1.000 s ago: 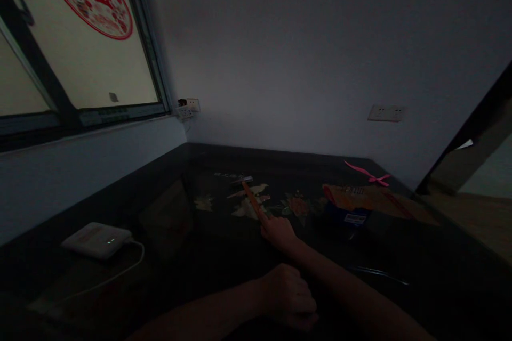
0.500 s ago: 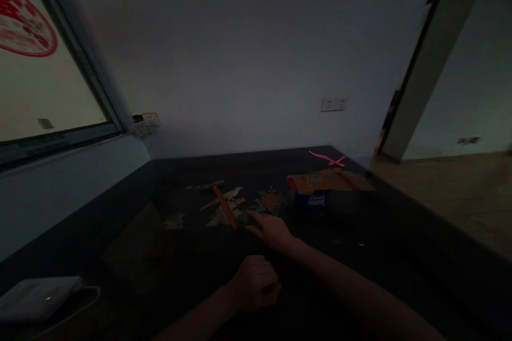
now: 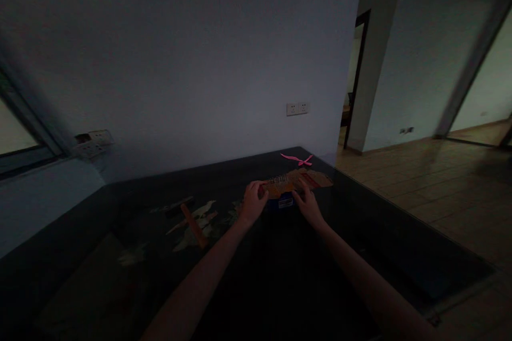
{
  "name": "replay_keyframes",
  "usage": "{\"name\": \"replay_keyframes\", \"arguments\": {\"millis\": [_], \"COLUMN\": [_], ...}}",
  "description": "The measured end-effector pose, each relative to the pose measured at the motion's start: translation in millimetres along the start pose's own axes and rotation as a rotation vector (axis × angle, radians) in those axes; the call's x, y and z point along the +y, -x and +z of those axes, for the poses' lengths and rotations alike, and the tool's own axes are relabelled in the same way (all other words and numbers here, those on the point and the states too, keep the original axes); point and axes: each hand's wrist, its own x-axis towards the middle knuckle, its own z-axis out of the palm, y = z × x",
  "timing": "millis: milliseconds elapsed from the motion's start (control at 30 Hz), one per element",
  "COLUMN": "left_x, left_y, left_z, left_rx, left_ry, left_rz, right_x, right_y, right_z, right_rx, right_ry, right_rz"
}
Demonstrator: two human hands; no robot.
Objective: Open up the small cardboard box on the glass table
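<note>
A torn piece of brown cardboard (image 3: pixel 316 177) lies across a small blue box (image 3: pixel 285 203) on the dark table. Several small metal pieces, which look like nails or screws, stand in a row on the cardboard. My left hand (image 3: pixel 252 203) grips the cardboard's left end, fingers curled over the edge. On the other side, my right hand (image 3: pixel 309 208) has its fingers on top of the cardboard and its thumb at the front edge. To the left, a hammer (image 3: pixel 194 225) with a wooden handle lies on the table, its dark head pointing away.
Behind the cardboard, a pink strap-like thing (image 3: pixel 298 160) lies near the table's far corner. The dark glossy table top (image 3: pixel 132 186) has a floral pattern at left and meets the wall (image 3: pixel 192 90). Tiled floor (image 3: pixel 416 186) runs along the right.
Both hands have moved forward to the cardboard and taken hold of it; before, the left was curled near me and the right was stretched beside the hammer. The view has turned right.
</note>
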Motion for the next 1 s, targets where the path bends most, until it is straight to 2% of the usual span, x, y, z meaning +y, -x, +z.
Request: {"name": "replay_keyframes", "arguments": {"millis": [100, 200, 333, 467, 600, 867, 1000], "left_x": [-15, -27, -35, -37, -41, -44, -40], "left_y": [-25, -35, -36, -28, -7, 64, 83], "left_z": [26.1, 40.6, 47.1, 39.6, 11.4, -77.4, -111.2], "left_rx": [-0.026, -0.057, -0.082, -0.075, -0.078, -0.097, -0.108], "left_ry": [-0.066, -0.074, -0.068, -0.072, -0.112, -0.233, -0.324], "left_rz": [-0.057, -0.072, -0.069, -0.076, -0.078, -0.09, -0.151], "right_x": [4, 9, 11, 2, -20, -85, -113], "right_y": [-7, -12, -12, -5, 12, 73, 91], "right_z": [10, 16, 18, 17, 21, 33, 34], "right_rx": [-0.002, -0.027, -0.06, -0.098, -0.186, -0.451, -0.595], "right_ry": [-0.032, -0.059, -0.079, -0.091, -0.112, -0.128, -0.123], "right_rz": [0.044, 0.075, 0.089, 0.094, 0.072, -0.008, -0.004]}}
